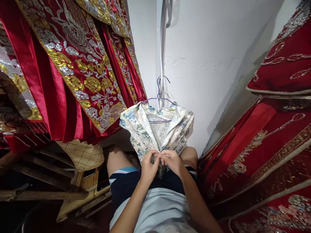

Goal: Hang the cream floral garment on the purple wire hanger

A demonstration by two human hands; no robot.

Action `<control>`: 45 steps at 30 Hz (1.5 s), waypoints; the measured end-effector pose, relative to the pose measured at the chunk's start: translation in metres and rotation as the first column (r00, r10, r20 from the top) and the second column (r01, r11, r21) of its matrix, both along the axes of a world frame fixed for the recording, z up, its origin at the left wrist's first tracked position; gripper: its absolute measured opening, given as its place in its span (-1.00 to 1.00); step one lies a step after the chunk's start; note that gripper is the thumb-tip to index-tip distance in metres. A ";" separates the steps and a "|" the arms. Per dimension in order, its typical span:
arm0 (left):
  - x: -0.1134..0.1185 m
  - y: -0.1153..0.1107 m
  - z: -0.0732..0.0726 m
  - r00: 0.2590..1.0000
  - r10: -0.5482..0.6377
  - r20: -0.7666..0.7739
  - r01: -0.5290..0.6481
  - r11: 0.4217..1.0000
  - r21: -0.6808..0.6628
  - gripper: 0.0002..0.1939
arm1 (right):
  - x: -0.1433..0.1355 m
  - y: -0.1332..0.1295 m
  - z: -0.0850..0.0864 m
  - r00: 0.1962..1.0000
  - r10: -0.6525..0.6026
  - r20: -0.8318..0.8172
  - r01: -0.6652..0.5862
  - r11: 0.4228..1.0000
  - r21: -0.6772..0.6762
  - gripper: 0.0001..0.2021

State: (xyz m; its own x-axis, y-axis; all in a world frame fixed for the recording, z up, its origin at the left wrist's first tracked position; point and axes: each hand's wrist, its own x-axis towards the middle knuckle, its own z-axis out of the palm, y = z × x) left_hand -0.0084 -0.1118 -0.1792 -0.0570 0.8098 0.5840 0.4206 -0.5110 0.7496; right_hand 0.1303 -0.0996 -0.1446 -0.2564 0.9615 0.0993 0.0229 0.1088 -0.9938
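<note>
A floral garment [143,124], cream with blue and green patterning and a wide open collar, hangs on a thin purple hanger [159,96] in front of me. My left hand [150,161] pinches the garment's front edge just below the collar's V. Close beside it, fingertips nearly meeting, my right hand [170,160] pinches the opposite front edge. Whether a button or another fastener sits between the fingertips is too small to make out. The garment's lower part hangs down between my knees, partly hidden behind my hands.
Red embroidered cloth [93,71] with gold and silver sequins hangs at the left. More red beaded garments [252,136] hang at the right. A white wall [206,42] stands behind the hanger. A bamboo chair [73,194] with a yellow quilted cloth [82,155] is at the lower left.
</note>
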 end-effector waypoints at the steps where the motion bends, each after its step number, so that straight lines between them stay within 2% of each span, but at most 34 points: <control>1: 0.001 0.001 0.001 1.000 -0.009 -0.002 0.009 1.000 -0.009 -0.94 | 0.000 0.000 0.001 1.000 -0.007 -0.012 0.007 1.000 -0.014 -0.84; 6: 0.002 0.001 0.005 0.999 -0.035 0.014 0.035 0.999 -0.026 -0.90 | 0.000 -0.001 0.010 0.998 -0.027 -0.059 0.021 0.995 -0.097 -0.80; 14: 0.004 0.001 0.005 1.000 -0.011 0.023 0.011 1.000 -0.017 -0.98 | -0.001 -0.003 0.011 0.998 0.041 -0.043 -0.046 0.992 -0.120 -0.78; 25: 0.002 -0.005 0.005 0.997 -0.074 -0.016 0.073 0.997 -0.037 -0.89 | 0.004 -0.006 0.013 0.992 -0.004 -0.125 -0.015 0.988 -0.153 -0.64; 33: 0.002 -0.006 0.004 0.998 -0.061 -0.032 0.060 0.998 -0.032 -0.88 | 0.004 -0.006 0.019 0.982 -0.063 -0.176 0.031 0.984 -0.177 -0.62; 38: 0.004 -0.008 0.004 0.999 -0.050 -0.013 0.049 0.997 -0.064 -0.88 | 0.004 -0.002 0.033 0.978 -0.073 -0.195 0.045 0.988 -0.147 -0.64; 45: 0.004 -0.009 0.005 0.998 -0.059 0.005 0.059 0.996 -0.059 -0.87 | 0.005 0.011 0.071 0.979 -0.068 -0.191 0.062 0.997 -0.038 -0.68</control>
State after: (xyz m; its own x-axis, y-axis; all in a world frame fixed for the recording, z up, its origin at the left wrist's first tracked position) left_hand -0.0041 -0.1209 -0.1742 -0.0098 0.8451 0.5346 0.3888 -0.4893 0.7806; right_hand 0.1349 -0.0884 -0.0731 -0.1726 0.9789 0.1095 -0.1629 0.0812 -0.9833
